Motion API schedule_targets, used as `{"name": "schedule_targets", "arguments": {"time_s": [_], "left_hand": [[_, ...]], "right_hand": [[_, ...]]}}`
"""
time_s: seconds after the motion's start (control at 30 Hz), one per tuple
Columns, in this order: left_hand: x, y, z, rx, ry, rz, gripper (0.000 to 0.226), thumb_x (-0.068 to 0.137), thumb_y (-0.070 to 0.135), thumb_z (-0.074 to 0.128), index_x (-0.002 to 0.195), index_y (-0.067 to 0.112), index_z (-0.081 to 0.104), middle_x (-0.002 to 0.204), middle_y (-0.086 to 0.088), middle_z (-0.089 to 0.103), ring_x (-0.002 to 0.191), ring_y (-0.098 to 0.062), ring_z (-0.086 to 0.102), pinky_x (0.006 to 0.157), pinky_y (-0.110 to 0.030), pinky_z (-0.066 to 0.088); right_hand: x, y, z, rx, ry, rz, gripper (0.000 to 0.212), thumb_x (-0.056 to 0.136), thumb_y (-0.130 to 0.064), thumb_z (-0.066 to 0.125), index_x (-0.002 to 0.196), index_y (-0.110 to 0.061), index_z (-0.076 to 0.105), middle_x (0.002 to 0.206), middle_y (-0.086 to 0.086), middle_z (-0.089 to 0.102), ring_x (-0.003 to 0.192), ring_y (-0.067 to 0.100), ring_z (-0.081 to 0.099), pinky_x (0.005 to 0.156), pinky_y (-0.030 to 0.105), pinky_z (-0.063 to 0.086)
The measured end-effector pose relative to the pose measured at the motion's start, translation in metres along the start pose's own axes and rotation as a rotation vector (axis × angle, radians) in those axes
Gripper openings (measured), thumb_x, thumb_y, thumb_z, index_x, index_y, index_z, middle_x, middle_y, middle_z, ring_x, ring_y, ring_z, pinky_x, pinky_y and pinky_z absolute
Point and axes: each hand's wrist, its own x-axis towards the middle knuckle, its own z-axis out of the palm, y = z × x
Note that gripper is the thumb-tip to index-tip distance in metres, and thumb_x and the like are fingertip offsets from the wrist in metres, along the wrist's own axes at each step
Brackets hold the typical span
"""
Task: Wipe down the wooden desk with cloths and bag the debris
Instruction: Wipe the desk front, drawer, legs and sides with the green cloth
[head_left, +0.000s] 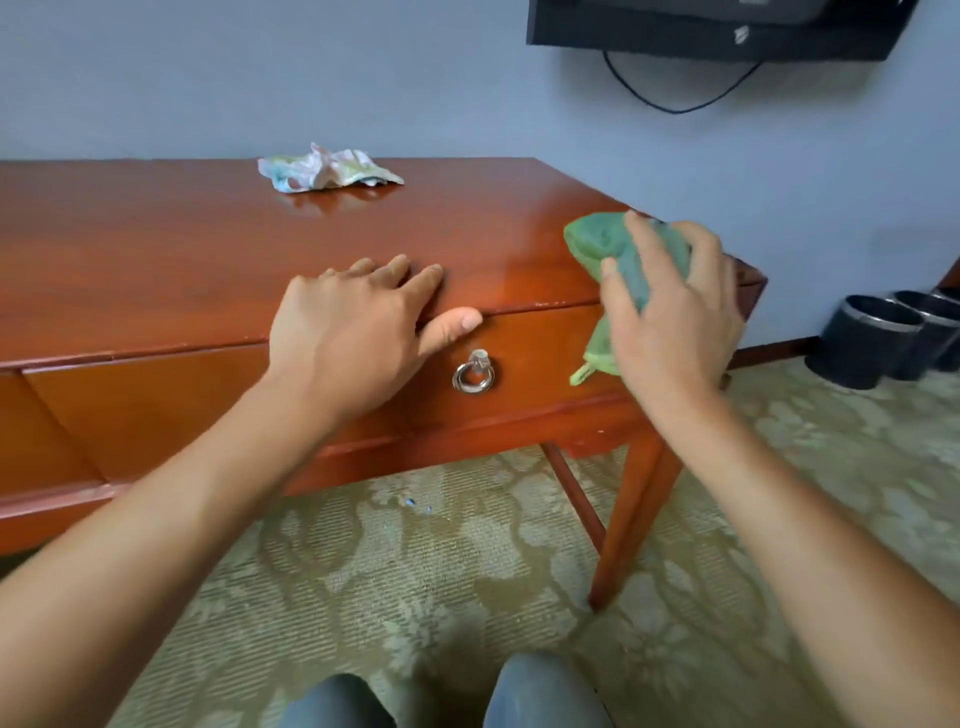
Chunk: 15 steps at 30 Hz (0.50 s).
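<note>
Where the bench (208, 249) front edge runs, left hand (353, 332) rests flat, grip apart; right hand (670, 312) clamps green cloth (608, 244) at right edge.

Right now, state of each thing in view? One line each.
left hand: flat on the desk's front edge, fingers straight, thumb over the edge
right hand: grips the green cloth
green cloth: bunched, at the desk's right front edge
patterned cloth: crumpled, lying loose near the back of the desk
desk: glossy top
drawer: closed
ring pull: hanging down, untouched
</note>
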Motion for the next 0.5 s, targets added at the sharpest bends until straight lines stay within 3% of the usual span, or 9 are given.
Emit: {"name": "schedule_targets", "arguments": {"time_s": [0.1,0.23,0.3,0.37,0.43,0.5], "left_hand": [[-0.003,-0.008,-0.002,-0.001,0.009,0.065,0.077,0.098,0.078,0.011,0.142,0.035,0.057,0.138,0.001,0.065,0.125,-0.030,0.065,0.069,-0.040,0.053],[-0.003,-0.014,-0.005,0.009,-0.027,0.107,0.073,0.100,0.075,0.009,0.149,0.038,0.049,0.138,0.005,0.064,0.126,-0.028,0.064,0.065,-0.036,0.050],[-0.005,-0.014,-0.007,0.000,-0.048,0.117,0.069,0.101,0.073,0.009,0.153,0.042,0.041,0.143,0.003,0.061,0.129,-0.028,0.062,0.071,-0.039,0.054],[-0.009,-0.012,-0.009,-0.018,-0.088,0.114,0.066,0.100,0.072,0.012,0.158,0.047,0.030,0.150,0.001,0.055,0.136,-0.029,0.056,0.086,-0.043,0.056],[-0.009,-0.013,-0.013,-0.058,-0.180,0.109,0.065,0.097,0.071,0.018,0.160,0.052,0.016,0.162,-0.001,0.041,0.147,-0.031,0.043,0.107,-0.047,0.047],[-0.007,-0.015,-0.019,-0.123,-0.277,0.103,0.068,0.092,0.066,0.022,0.157,0.060,0.005,0.170,0.001,0.026,0.154,-0.030,0.030,0.120,-0.047,0.031]], "right_hand": [[-0.062,-0.026,0.007,0.104,0.106,-0.096,0.044,0.102,-0.038,0.063,0.145,-0.028,0.060,0.141,0.018,0.054,0.124,0.038,0.058,0.094,0.047,0.054],[-0.108,-0.012,0.019,0.067,0.034,-0.333,0.043,0.097,-0.032,0.068,0.138,-0.028,0.057,0.134,0.012,0.048,0.109,0.036,0.066,0.079,0.047,0.062],[-0.107,0.006,0.018,0.036,0.024,-0.222,0.043,0.092,-0.032,0.069,0.133,-0.030,0.058,0.131,0.008,0.047,0.104,0.035,0.066,0.070,0.046,0.061],[-0.100,0.011,0.014,0.063,0.030,0.011,0.043,0.090,-0.036,0.068,0.132,-0.030,0.061,0.129,0.007,0.049,0.103,0.034,0.064,0.067,0.045,0.057],[-0.098,-0.007,0.015,0.140,0.035,0.236,0.045,0.091,-0.042,0.066,0.134,-0.030,0.062,0.128,0.006,0.052,0.103,0.033,0.064,0.068,0.045,0.056],[-0.105,-0.044,0.016,0.238,0.036,0.326,0.046,0.092,-0.045,0.065,0.135,-0.030,0.064,0.126,0.007,0.055,0.100,0.034,0.066,0.069,0.045,0.057]]}}
